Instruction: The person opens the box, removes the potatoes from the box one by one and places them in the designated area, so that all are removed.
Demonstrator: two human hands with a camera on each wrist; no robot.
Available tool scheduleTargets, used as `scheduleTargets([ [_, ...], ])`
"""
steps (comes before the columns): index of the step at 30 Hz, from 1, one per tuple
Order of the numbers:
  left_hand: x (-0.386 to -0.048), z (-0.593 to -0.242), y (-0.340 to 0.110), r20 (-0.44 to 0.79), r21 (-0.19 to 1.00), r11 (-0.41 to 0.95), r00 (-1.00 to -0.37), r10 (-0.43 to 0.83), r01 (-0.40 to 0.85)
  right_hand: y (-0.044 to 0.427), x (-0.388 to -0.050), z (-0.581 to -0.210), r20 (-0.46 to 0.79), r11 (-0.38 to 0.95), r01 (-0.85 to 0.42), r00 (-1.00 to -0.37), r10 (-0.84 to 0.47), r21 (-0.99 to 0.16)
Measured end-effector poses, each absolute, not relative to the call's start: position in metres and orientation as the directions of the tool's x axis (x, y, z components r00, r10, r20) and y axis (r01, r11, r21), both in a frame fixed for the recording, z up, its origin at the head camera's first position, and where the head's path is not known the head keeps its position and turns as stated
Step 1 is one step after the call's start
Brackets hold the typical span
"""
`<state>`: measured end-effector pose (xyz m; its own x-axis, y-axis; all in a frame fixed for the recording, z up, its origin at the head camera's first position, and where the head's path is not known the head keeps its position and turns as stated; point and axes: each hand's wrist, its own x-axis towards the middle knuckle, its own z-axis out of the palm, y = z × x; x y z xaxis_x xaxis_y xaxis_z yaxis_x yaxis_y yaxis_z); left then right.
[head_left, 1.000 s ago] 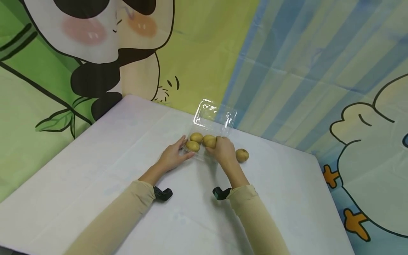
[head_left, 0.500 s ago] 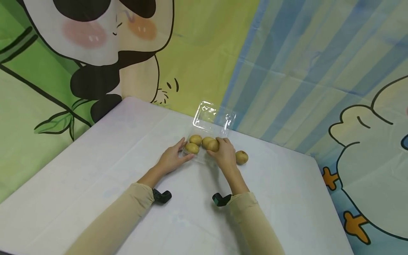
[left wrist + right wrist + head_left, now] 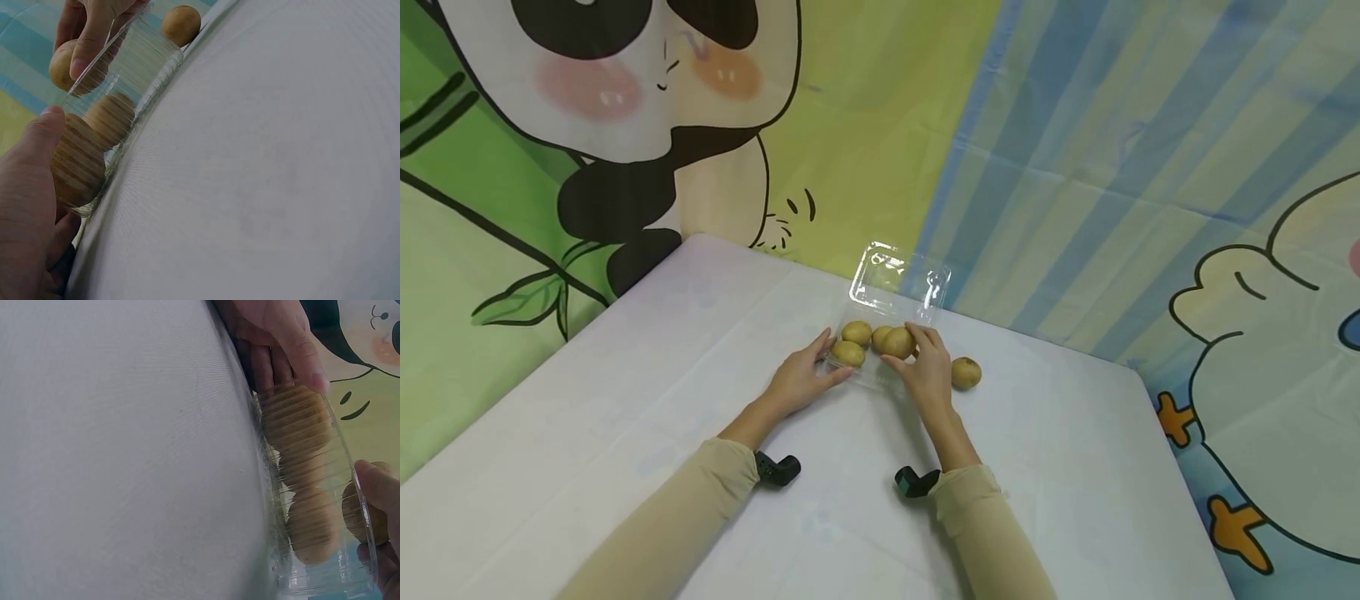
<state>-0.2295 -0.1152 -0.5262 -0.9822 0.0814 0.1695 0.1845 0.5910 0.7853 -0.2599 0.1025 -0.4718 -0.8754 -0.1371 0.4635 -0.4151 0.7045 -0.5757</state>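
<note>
A clear plastic clamshell container (image 3: 159,69) lies on the table with its lid (image 3: 898,279) raised at the back. My left hand (image 3: 795,382) grips its left side, thumb at the front rim and fingers round the end. Inside, two yellow-brown potatoes (image 3: 847,354) sit at the left and another potato (image 3: 880,336) lies toward the back middle. My right hand (image 3: 931,372) pinches a potato (image 3: 898,342) between thumb and fingers, over the container's right part. Through the ribbed wall in the right wrist view, the potatoes (image 3: 312,525) show in a row.
One loose potato (image 3: 966,373) rests on the white table (image 3: 820,533), just right of my right hand. A cartoon-printed curtain (image 3: 880,150) hangs behind the table's back edge, close to the lid.
The potato in my right hand has come up slightly from the others, and more of it shows. My left hand keeps its hold on the container. The head view has shifted a little.
</note>
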Motion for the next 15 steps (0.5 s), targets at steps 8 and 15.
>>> scheduleTargets([
  [8, -0.2284, -0.5281, -0.1150, 0.174, 0.787, 0.588, -0.982, 0.080, 0.187, 0.1074, -0.2592, -0.4811, 0.497, 0.581, -0.459, -0.861, -0.105, -0.672],
  [15, -0.2290, -0.5240, -0.1148, 0.175, 0.771, 0.607, -0.981, 0.085, 0.190, 0.1121, -0.2552, -0.4828, 0.499, 0.546, -0.451, -0.864, -0.068, -0.706],
])
